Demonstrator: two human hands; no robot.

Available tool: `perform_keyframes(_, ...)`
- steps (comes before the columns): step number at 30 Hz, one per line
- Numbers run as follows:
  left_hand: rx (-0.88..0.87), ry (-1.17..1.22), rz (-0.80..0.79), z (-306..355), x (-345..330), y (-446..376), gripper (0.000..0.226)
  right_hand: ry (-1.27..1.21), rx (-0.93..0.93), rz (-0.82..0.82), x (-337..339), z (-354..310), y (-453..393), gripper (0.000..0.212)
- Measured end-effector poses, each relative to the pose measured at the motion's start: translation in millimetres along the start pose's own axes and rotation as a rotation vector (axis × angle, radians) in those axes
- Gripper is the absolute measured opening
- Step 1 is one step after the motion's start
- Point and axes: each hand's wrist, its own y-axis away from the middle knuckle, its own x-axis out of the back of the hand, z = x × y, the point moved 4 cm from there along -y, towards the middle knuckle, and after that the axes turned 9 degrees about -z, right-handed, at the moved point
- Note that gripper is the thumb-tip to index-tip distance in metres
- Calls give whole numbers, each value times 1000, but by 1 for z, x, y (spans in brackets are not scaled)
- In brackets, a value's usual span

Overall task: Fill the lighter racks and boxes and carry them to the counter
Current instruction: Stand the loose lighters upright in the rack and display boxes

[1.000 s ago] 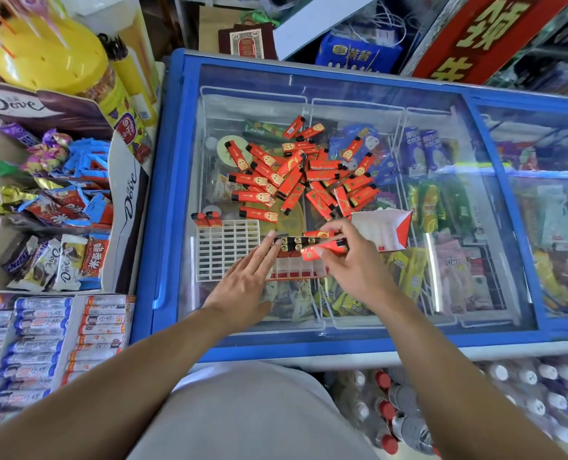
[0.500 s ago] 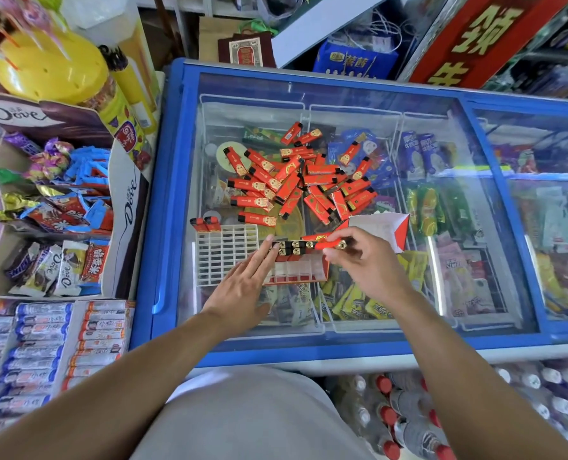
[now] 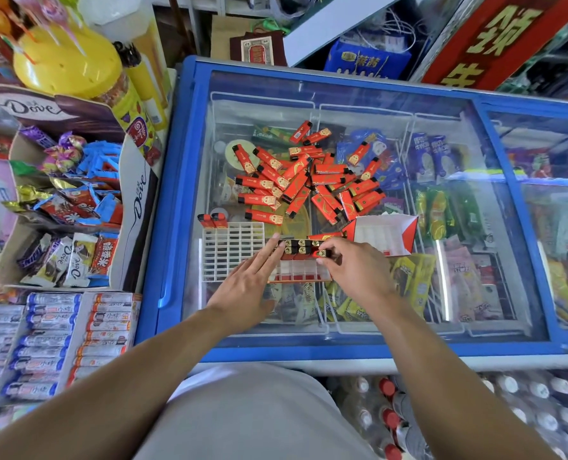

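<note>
Since a second ago, the right hand point(image 3: 355, 270) has been drawn slightly nearer over the rack point(image 3: 304, 268), and the lighter point(image 3: 324, 253) it carries has been turned from lying flat to standing with its black-and-gold top upward; the left hand point(image 3: 246, 288) is kept where it was. The lighter is red, and is pinched between the curled right thumb and fingers at the right end of the row point(image 3: 297, 247) of lighters already seated along the rack's far edge. The left hand is held flat, fingers straight and together, its tips touching the row's left end. The rack's nearer slots are seen unfilled. The rack rests on the glass lid of the freezer point(image 3: 173, 207), just right of a white grid rack point(image 3: 231, 252) in which two lighters point(image 3: 213, 220) stand at the far left corner. A loose pile point(image 3: 305, 179) of red lighters is spread on the glass beyond, and an open red-and-white box point(image 3: 387, 234) lies just right of the row. Bare glass is left near the body and far right.
</note>
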Motion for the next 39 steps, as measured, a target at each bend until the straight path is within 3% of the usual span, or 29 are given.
perform_keyframes(10, -5, 17, 1, 1, 1, 0, 113, -70, -32, 64, -6, 2, 1, 23)
perform_keyframes(13, -6, 5, 7, 1, 1, 0, 113, -141, -27, 97, 8, -3, 3, 28)
perform_keyframes(17, -28, 6, 10, 1, 2, 0, 113, -192, 9, 187, 38, -5, -23, 19)
perform_keyframes(22, -37, -23, 45, -4, 4, 1, 109, 35, -95, -11, 39, 2, -107, 24)
perform_keyframes(26, 95, -143, 40, -29, 0, 7, 111, 156, -172, -195, 21, 1, -140, 15)
perform_keyframes(31, 319, -176, -86, -67, -7, 19, 104, 165, -195, -194, 13, 1, -151, 14)
perform_keyframes(39, 315, -151, -160, -71, -4, 18, 108, 116, -233, -200, 15, 6, -157, 12)
